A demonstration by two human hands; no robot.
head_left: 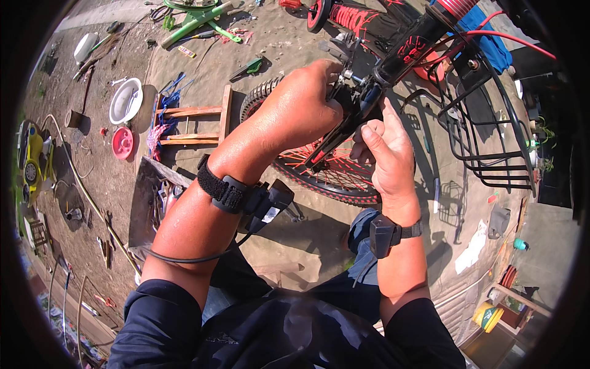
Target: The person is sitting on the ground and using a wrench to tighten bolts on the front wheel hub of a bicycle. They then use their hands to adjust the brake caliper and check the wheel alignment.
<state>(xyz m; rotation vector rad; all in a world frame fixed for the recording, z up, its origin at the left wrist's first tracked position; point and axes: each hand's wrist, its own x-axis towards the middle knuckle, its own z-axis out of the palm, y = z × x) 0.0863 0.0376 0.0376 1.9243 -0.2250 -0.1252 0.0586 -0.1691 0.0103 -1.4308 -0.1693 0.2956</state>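
My left hand (313, 101) is closed at the black brake assembly (354, 80) on the front fork of a black and red bicycle, hiding what its fingers grip. My right hand (384, 157) is just below and right of it, index finger stretched up to the fork and touching or nearly touching it, the other fingers loosely bent with nothing visible in them. Beneath both hands is the front wheel (326, 178) with red spokes. A black wire rack (491, 160) stands to the right.
A wooden frame (225, 114), a metal tool box (141, 203), a white basin (126, 100) and a pink basin (123, 143) lie on the left. Green parts (190, 27) lie at the top. A yellow machine (34, 166) sits far left, a yellow bucket (487, 317) lower right.
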